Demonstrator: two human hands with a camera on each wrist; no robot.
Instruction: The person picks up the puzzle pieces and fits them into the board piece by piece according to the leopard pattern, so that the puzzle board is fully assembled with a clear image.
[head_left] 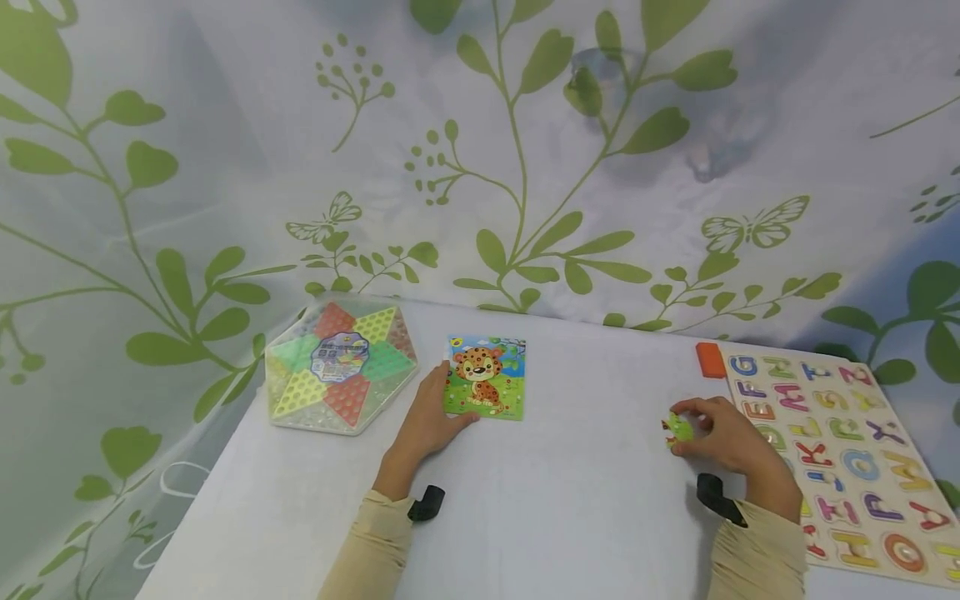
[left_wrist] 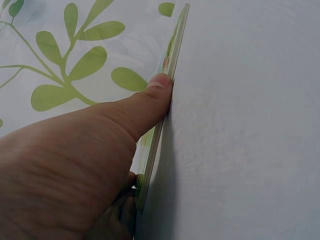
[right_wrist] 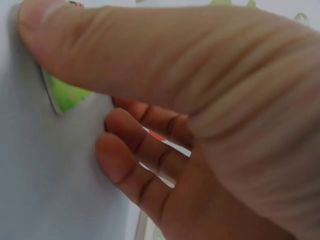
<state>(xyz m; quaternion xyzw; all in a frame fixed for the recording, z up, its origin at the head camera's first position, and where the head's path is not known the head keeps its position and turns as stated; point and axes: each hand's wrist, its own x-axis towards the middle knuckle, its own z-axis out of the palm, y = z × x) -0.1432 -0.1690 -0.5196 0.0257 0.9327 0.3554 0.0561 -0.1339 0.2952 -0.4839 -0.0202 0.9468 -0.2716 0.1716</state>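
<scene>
A square leopard picture puzzle (head_left: pixel 486 379) lies on the white table in the head view. My left hand (head_left: pixel 429 417) rests at its lower left corner, fingers along the left side and thumb against the bottom edge. In the left wrist view the thumb (left_wrist: pixel 150 100) touches the thin edge of the puzzle board (left_wrist: pixel 159 127). Farther right, my right hand (head_left: pixel 723 437) pinches a small green puzzle piece (head_left: pixel 679 428) between thumb and fingers, just left of the letter board. The right wrist view shows the green piece (right_wrist: pixel 69 95) partly hidden behind the thumb; the other fingers are loosely bent.
A hexagonal Chinese checkers box (head_left: pixel 296 354) lies left of the puzzle. At the right is a wooden alphabet board (head_left: pixel 847 392) with coloured letters, and an orange-red block (head_left: pixel 710 360) touches its upper left corner. A leaf-patterned curtain (head_left: pixel 420 233) hangs behind the table.
</scene>
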